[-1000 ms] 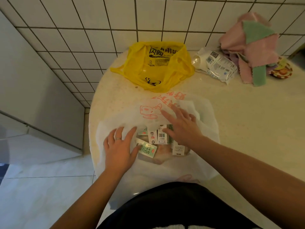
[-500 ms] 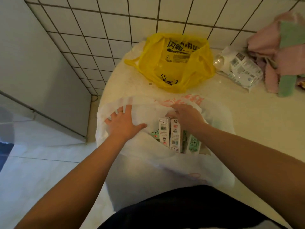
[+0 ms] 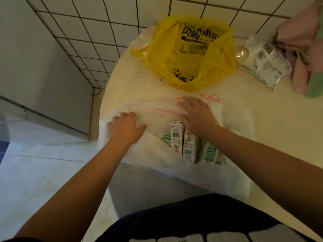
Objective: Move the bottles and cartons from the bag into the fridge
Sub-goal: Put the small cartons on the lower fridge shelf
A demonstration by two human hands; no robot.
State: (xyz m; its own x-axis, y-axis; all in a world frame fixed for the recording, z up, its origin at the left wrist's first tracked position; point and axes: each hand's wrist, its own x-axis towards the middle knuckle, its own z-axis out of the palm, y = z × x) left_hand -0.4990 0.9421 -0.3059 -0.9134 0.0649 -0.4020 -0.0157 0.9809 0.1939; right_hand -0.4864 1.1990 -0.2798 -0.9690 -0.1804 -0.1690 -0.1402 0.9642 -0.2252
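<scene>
White bag [image 3: 150,152] lies open on the bench [image 3: 272,133], with four cartons [image 3: 189,147] standing close together in its mouth, two white-sided and two green. No bottle can be seen, though more may lie hidden beneath. The left hand [image 3: 125,128] curls its fingers over the bag's left flap and grips it. The right hand [image 3: 197,117] rests on the far rim, fingers spread and fairly straight, holding nothing. The unloading appears barely begun, and everything seen has yet to go to what looks like the fridge [image 3: 43,75], a grey panel at left. Behind sit one yellow bag [image 3: 188,55], one labelled white packet [image 3: 267,65] and a heap of pink and green cloths [image 3: 305,55].
</scene>
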